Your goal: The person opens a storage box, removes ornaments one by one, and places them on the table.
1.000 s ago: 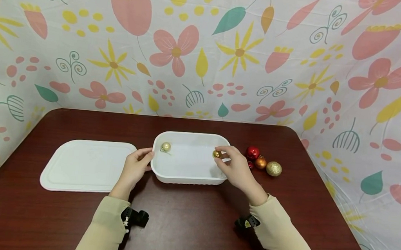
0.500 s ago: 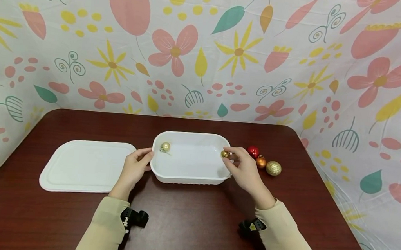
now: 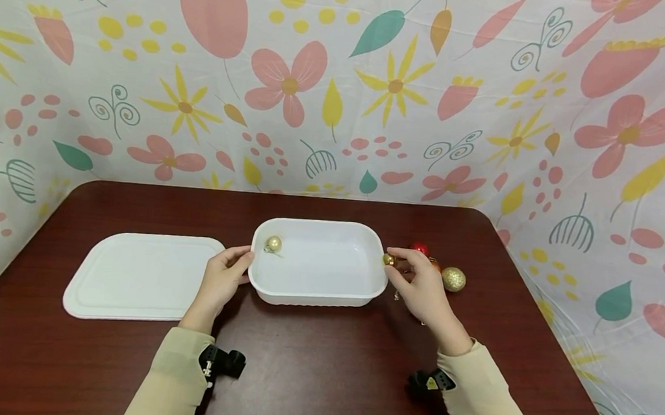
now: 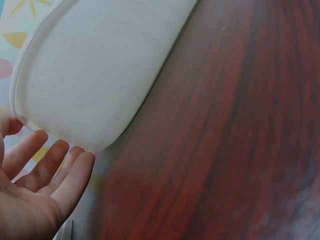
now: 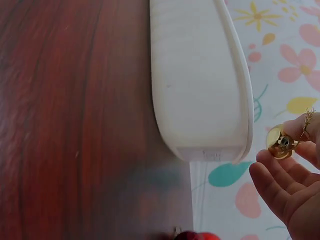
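Note:
My right hand [image 3: 394,265] pinches a small shiny gold bauble [image 3: 389,259] just outside the right rim of a white rectangular box [image 3: 319,223]. In the right wrist view the bauble [image 5: 280,142] sits between thumb and fingertips [image 5: 265,167], beside the box end [image 5: 200,75]. A pale gold bauble [image 3: 273,244] lies inside the box at its left end. My left hand [image 3: 234,262] rests against the left end of the box; in the left wrist view its fingers [image 4: 50,170] lie fairly straight along the box wall [image 4: 100,65].
A white lid [image 3: 139,275] lies flat left of the box. Right of my right hand sit a red bauble [image 3: 420,247], an orange one [image 3: 435,263] partly hidden, and a glittery gold one [image 3: 454,279]. Floral cloth walls enclose the dark wooden table [image 3: 307,375].
My right hand has carried the small gold bauble rightward, from over the box's inside to just past its right rim. The left hand and box have stayed put.

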`<action>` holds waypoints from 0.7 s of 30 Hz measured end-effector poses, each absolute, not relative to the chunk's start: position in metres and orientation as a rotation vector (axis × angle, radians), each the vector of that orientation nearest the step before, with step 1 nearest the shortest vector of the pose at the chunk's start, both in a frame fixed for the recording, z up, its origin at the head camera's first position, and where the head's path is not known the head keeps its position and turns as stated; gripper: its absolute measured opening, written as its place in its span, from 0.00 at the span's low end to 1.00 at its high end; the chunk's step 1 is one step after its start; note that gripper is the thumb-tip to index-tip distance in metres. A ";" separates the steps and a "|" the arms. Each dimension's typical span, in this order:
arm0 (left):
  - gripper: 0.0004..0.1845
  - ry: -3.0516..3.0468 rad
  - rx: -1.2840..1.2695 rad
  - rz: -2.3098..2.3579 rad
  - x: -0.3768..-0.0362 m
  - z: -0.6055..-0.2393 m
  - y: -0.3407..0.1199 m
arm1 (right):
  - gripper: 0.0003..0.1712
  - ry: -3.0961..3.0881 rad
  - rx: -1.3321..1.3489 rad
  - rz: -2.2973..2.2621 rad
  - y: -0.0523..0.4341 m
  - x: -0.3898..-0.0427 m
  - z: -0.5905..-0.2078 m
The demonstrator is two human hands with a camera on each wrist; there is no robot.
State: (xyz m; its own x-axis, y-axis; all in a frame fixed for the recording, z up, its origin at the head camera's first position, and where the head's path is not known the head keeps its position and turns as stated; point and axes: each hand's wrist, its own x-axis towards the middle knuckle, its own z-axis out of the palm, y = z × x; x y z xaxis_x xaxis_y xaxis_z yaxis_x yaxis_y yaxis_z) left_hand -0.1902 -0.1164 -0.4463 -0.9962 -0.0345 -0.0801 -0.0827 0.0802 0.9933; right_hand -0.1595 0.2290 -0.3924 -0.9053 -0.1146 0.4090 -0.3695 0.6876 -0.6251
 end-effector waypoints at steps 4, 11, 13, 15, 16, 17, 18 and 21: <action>0.19 2.280 -0.118 2.102 -0.190 -0.446 -0.116 | 0.18 -2.564 0.354 1.040 0.238 -0.158 -0.396; 0.20 2.286 -0.109 2.094 -0.191 -0.448 -0.117 | 0.18 -2.624 0.287 1.055 0.250 -0.156 -0.401; 0.19 2.288 -0.111 2.095 -0.190 -0.448 -0.117 | 0.18 -2.641 0.278 1.059 0.253 -0.155 -0.401; 0.19 2.290 -0.110 2.096 -0.190 -0.448 -0.117 | 0.18 -2.655 0.265 1.040 0.257 -0.154 -0.401; 0.19 2.290 -0.112 2.097 -0.190 -0.448 -0.117 | 0.18 -2.661 0.258 1.030 0.258 -0.153 -0.401; 0.19 2.292 -0.113 2.097 -0.190 -0.448 -0.117 | 0.18 -2.665 0.252 1.021 0.260 -0.153 -0.402; 0.19 2.292 -0.113 2.097 -0.190 -0.448 -0.117 | 0.18 -2.668 0.248 1.012 0.261 -0.153 -0.402; 0.19 2.293 -0.108 2.097 -0.191 -0.448 -0.118 | 0.18 -2.669 0.241 0.999 0.266 -0.152 -0.403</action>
